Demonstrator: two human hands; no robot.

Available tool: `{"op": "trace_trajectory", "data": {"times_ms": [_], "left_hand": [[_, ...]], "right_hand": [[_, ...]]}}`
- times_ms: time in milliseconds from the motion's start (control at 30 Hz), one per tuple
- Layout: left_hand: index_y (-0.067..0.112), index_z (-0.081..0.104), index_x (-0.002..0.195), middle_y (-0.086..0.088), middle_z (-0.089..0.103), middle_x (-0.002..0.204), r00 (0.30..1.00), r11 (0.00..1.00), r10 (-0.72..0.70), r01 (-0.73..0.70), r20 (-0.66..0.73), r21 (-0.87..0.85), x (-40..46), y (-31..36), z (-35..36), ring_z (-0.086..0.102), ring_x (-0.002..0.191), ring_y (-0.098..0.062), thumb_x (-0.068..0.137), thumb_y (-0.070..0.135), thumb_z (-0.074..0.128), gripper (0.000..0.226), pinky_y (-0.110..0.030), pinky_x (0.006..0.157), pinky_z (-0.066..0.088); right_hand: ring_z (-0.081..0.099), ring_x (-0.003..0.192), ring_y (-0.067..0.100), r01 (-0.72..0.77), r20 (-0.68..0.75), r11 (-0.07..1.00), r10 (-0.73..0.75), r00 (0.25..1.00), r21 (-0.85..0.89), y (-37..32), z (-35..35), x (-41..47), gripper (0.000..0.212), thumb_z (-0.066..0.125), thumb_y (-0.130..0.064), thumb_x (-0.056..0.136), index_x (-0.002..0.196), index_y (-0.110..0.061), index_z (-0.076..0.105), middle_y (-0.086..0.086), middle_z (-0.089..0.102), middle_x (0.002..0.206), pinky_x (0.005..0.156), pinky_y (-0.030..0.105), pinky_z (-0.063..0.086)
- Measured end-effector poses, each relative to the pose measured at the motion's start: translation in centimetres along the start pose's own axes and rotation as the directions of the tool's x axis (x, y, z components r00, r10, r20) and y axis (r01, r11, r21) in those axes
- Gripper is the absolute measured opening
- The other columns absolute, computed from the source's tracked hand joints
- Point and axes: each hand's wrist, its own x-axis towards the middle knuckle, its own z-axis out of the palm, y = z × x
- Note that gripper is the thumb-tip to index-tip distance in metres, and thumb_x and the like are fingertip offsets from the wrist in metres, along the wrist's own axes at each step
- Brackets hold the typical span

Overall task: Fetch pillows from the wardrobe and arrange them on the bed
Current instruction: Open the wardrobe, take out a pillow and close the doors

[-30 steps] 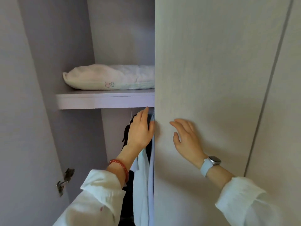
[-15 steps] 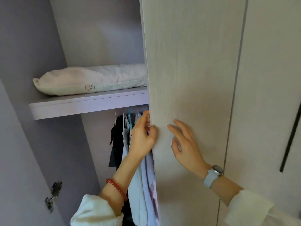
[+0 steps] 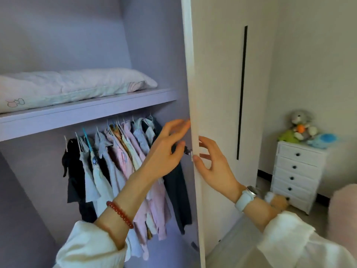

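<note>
A white pillow [image 3: 77, 86] with a small drawn motif lies flat on the wardrobe shelf [image 3: 87, 111], upper left. The wardrobe door [image 3: 218, 93] stands swung wide, seen nearly edge-on in the middle. My left hand [image 3: 164, 151] reaches to the door's inner edge with straight fingers, fingertips touching it. My right hand [image 3: 210, 165] is on the door's outer face, thumb at the edge, fingers spread and holding nothing. No bed is in view.
Shirts and dark clothes [image 3: 119, 167] hang on a rail under the shelf. A white chest of drawers [image 3: 297, 175] with stuffed toys [image 3: 301, 126] on top stands at the right by the wall. A pink blurred shape [image 3: 342, 209] fills the lower right corner.
The door has swung far open to the right, baring the whole shelf, the pillow's right end and the hanging clothes. Both hands followed its edge. The room at the right came into view.
</note>
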Motion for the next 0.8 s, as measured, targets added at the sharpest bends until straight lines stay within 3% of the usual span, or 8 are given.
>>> {"op": "trace_trajectory", "data": {"times_ms": [100,233,333,400,533,667,800], "left_hand": [[0.027,0.032,0.136,0.003,0.032,0.139,0.998,0.993,0.052,-0.055,0.032,0.107,2.5,0.8,2.0,0.032,0.126,-0.005,0.089,0.015,0.043,0.050,-0.005,0.098,0.025],[0.023,0.038,0.136,0.005,0.023,0.144,0.993,0.988,0.109,-0.105,-0.036,0.114,6.6,2.2,5.1,0.028,0.131,-0.010,0.090,0.021,0.050,0.047,-0.021,0.103,0.025],[0.033,0.017,0.138,0.012,0.008,0.147,0.994,0.989,0.090,-0.097,0.067,0.110,8.8,2.6,7.7,0.018,0.138,-0.014,0.091,0.019,0.055,0.062,-0.024,0.106,0.020],[0.037,0.002,0.136,0.008,0.004,0.152,0.984,0.978,0.102,-0.126,0.143,0.166,10.0,2.7,9.6,0.011,0.140,-0.017,0.091,0.019,0.055,0.072,-0.027,0.108,0.020],[0.036,-0.001,0.142,0.003,-0.004,0.156,0.965,0.962,0.067,-0.130,0.254,0.240,12.6,3.0,12.6,0.002,0.142,-0.021,0.091,0.015,0.054,0.077,-0.037,0.109,0.024],[0.037,0.002,0.143,0.004,-0.011,0.155,0.945,0.947,0.030,-0.131,0.326,0.294,14.6,3.3,14.2,0.002,0.142,-0.021,0.090,0.015,0.052,0.076,-0.040,0.108,0.029],[0.038,0.004,0.143,0.007,-0.013,0.155,0.917,0.944,0.003,-0.134,0.399,0.302,15.9,3.1,14.5,0.000,0.142,-0.022,0.091,0.016,0.051,0.073,-0.041,0.107,0.031]], "right_hand": [[0.043,0.105,-0.016,-0.055,-0.054,0.996,0.051,0.997,-0.074,0.4,-3.1,-0.5,0.048,0.049,-0.024,0.085,0.131,-0.020,0.036,-0.008,0.046,0.122,0.083,0.001,0.039],[0.049,0.103,-0.001,-0.115,-0.115,0.983,0.099,0.988,-0.141,0.7,-6.9,-1.0,0.051,0.052,-0.015,0.088,0.134,-0.024,0.031,-0.011,0.046,0.123,0.083,0.007,0.043],[0.052,0.103,0.005,-0.157,-0.183,0.976,0.128,0.975,-0.152,1.5,-9.4,-1.2,0.051,0.049,-0.009,0.089,0.134,-0.025,0.031,-0.010,0.048,0.125,0.085,0.017,0.047],[0.055,0.102,0.008,-0.187,-0.237,0.965,0.140,0.961,-0.186,2.7,-10.9,-0.9,0.051,0.047,-0.007,0.089,0.135,-0.022,0.031,-0.006,0.051,0.127,0.086,0.026,0.051],[0.052,0.118,0.025,-0.272,-0.337,0.929,0.178,0.924,-0.253,5.5,-13.3,0.2,0.053,0.041,-0.002,0.088,0.138,-0.011,0.027,0.010,0.048,0.136,0.096,0.047,0.046],[0.046,0.123,0.028,-0.329,-0.385,0.904,0.210,0.899,-0.275,7.0,-14.4,1.4,0.055,0.035,-0.004,0.084,0.138,-0.007,0.025,0.015,0.044,0.138,0.101,0.048,0.041],[0.050,0.112,0.035,-0.406,-0.427,0.859,0.255,0.868,-0.312,7.5,-14.5,2.4,0.058,0.039,0.003,0.083,0.138,-0.005,0.024,0.021,0.047,0.128,0.094,0.046,0.044]]}}
